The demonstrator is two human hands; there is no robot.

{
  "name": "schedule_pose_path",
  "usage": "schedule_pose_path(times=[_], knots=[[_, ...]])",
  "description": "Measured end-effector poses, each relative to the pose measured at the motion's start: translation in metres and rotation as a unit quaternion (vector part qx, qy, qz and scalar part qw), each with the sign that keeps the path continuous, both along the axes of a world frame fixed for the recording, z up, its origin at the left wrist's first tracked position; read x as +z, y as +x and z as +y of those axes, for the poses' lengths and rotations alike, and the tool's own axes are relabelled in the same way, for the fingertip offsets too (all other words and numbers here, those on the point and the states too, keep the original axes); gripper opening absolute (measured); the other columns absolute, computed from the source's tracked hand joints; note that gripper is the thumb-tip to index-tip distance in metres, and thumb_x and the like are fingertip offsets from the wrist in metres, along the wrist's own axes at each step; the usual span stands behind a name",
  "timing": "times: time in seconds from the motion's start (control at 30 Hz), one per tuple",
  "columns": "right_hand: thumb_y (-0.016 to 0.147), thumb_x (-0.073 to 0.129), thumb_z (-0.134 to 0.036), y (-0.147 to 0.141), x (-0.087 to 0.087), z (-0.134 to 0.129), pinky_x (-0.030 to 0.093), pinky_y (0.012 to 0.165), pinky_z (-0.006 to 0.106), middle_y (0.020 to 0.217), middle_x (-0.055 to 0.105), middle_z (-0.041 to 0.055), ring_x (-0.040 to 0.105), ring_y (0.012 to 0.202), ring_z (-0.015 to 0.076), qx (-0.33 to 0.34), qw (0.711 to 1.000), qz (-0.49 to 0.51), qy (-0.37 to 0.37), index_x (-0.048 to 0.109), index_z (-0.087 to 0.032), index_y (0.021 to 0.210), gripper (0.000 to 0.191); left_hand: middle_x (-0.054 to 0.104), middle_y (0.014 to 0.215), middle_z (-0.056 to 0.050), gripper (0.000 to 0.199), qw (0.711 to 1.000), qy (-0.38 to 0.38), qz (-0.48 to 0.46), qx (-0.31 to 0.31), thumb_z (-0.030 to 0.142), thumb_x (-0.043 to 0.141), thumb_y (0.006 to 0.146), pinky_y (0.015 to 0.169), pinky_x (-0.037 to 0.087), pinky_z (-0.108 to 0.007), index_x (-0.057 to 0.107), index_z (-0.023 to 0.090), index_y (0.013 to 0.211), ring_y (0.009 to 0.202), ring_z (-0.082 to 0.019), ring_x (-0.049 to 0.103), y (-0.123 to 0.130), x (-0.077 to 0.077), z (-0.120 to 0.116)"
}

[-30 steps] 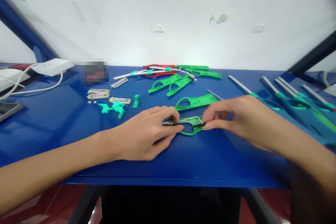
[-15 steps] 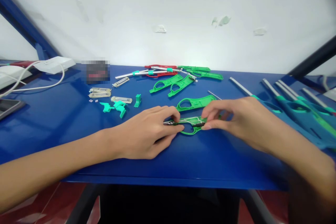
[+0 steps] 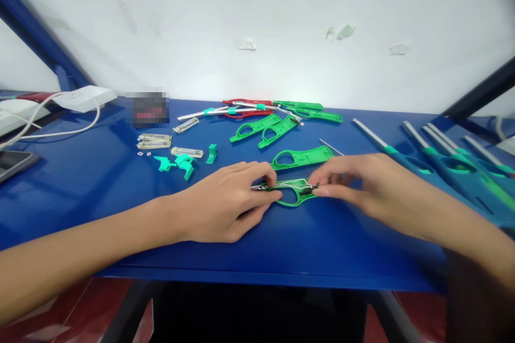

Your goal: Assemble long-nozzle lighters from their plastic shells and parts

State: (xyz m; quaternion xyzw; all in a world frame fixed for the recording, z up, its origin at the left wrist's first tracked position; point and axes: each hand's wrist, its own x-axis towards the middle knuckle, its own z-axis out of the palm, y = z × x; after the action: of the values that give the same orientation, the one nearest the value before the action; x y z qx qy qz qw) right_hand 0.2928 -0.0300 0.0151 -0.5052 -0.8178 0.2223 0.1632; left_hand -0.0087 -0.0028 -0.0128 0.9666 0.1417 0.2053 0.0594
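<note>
My left hand (image 3: 231, 202) pinches the narrow end of a green lighter shell half (image 3: 296, 203), where a thin metal piece (image 3: 260, 187) pokes out between thumb and forefinger. Inside this shell runs a white wire (image 3: 296, 183), leading towards a small black igniter (image 3: 308, 191). My right hand (image 3: 360, 179) is closed at the shell's wide end, thumb and fingertips on the black igniter; the fingers partly hide it. Just behind lies another green shell half (image 3: 311, 157), with a thin metal rod (image 3: 330, 147) beside it.
To the left are turquoise triggers (image 3: 185, 165) and clear fuel tanks (image 3: 154, 141). Metal tubes (image 3: 217, 112), red shells (image 3: 245, 102) and more green shells (image 3: 277, 131) lie near the wall. Several blue-green lighters (image 3: 462, 171) occupy the right. A phone (image 3: 16, 165) sits far left.
My right hand has shifted slightly right along the shell, showing more of the black igniter and wire. My left hand keeps its pinch.
</note>
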Motion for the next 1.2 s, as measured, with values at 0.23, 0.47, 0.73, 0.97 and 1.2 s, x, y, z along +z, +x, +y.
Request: schedule_pose_path(times=[0.23,0.47,0.73,0.97,1.2], knots=[[0.099,0.066,-0.053,-0.0023,0.0028,-0.0014,0.059,0.076,0.035,0.107,0.083,0.0002,0.077,0.091,0.0240,-0.017,1.000,0.012,0.003,0.081,-0.033,0.105,0.026,0.066,0.123,-0.016,0.032,1.000,0.002,-0.006,0.000,0.015,0.049,0.107,0.093,0.059,-0.040,0.073,0.012,0.128,0.105,-0.025,0.071,0.0003,-0.0012,0.0006],[0.100,0.064,-0.054,-0.0035,0.0030,-0.0030,0.059,0.077,0.035,0.110,0.083,0.0023,0.077,0.094,0.0252,0.002,1.000,0.004,0.014,0.082,-0.032,0.110,0.030,0.067,0.122,-0.015,0.031,1.000,0.003,-0.010,0.003,0.015,0.049,0.106,0.092,0.060,-0.041,0.073,0.012,0.127,0.105,-0.025,0.071,0.0011,-0.0016,0.0004],[0.102,0.061,-0.052,-0.0001,0.0005,-0.0038,0.058,0.080,0.037,0.114,0.081,0.0021,0.075,0.096,0.0240,0.018,0.999,-0.024,0.035,0.080,-0.034,0.115,0.029,0.066,0.121,-0.015,0.030,1.000,-0.004,-0.016,0.002,0.014,0.050,0.106,0.092,0.060,-0.041,0.072,0.013,0.126,0.104,-0.024,0.070,0.0010,-0.0017,0.0006],[0.101,0.062,-0.055,-0.0005,0.0039,-0.0042,0.058,0.079,0.039,0.113,0.081,0.0010,0.075,0.095,0.0245,0.019,0.999,-0.019,0.039,0.080,-0.036,0.113,0.029,0.066,0.122,-0.015,0.031,1.000,-0.006,-0.014,0.000,0.014,0.050,0.106,0.092,0.059,-0.042,0.072,0.012,0.126,0.103,-0.025,0.070,0.0010,-0.0024,0.0009],[0.102,0.061,-0.052,-0.0016,0.0053,-0.0049,0.057,0.081,0.040,0.116,0.080,-0.0001,0.075,0.096,0.0249,0.023,0.998,-0.018,0.054,0.079,-0.038,0.116,0.027,0.066,0.121,-0.015,0.029,1.000,-0.005,-0.014,0.001,0.012,0.051,0.104,0.095,0.058,-0.040,0.073,0.012,0.123,0.105,-0.025,0.070,0.0007,-0.0022,0.0007]])
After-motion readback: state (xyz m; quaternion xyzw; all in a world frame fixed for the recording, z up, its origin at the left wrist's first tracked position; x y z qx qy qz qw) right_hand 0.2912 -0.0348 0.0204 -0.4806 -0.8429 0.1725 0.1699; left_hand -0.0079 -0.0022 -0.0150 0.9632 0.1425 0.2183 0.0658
